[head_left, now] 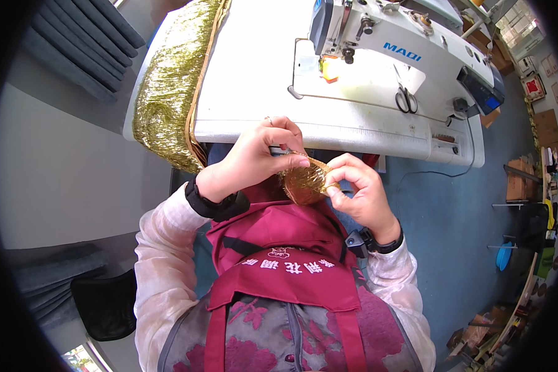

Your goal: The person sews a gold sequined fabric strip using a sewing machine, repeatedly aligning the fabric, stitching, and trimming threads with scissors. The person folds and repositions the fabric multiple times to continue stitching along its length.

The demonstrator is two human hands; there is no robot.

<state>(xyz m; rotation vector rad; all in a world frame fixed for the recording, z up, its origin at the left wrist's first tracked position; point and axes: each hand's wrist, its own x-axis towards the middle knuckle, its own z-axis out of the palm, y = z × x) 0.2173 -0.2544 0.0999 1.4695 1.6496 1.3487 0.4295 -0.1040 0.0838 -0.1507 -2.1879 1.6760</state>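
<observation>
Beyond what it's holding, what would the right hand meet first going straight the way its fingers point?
Past the shiny gold piece it pinches, the right hand would probably meet the left hand, just up-left, though depth is unclear.

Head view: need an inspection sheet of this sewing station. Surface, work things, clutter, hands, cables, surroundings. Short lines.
Surface: white table, ruler marks along its front edge.
Work things: small gold piece in the hands; larger gold fabric over the table's left end, hanging past the front edge; sewing machine on the table.
Clutter: scissors with black handles, lying near the machine; small orange item near the needle area, kind unclear.
Hands: left hand and right hand both pinch the small gold piece, off the table's front edge.
Cables: thin dark cable running over the front edge, right side.
Surroundings: blue floor; black chair, left; cardboard boxes, right.
</observation>
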